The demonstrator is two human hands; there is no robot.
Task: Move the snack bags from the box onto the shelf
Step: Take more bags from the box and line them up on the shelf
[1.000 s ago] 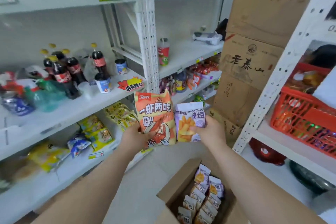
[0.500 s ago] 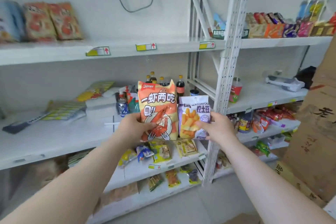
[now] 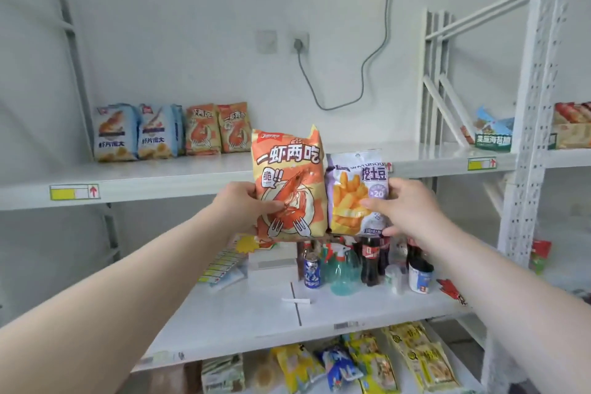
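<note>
Fronting shelf edge (seemingly clear): both hands' bags.

The orange bag by the left hand reads "一虾两吃"; the purple bag by the right hand reads "WATUDOU" and "20"; the can below them reads "PEPSI".

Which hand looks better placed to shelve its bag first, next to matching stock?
Probably left. The left hand holds the orange shrimp bag, and two matching orange bags stand on the upper shelf up and to its left. The right hand holds the purple fries bag; no matching stock shows.
</note>
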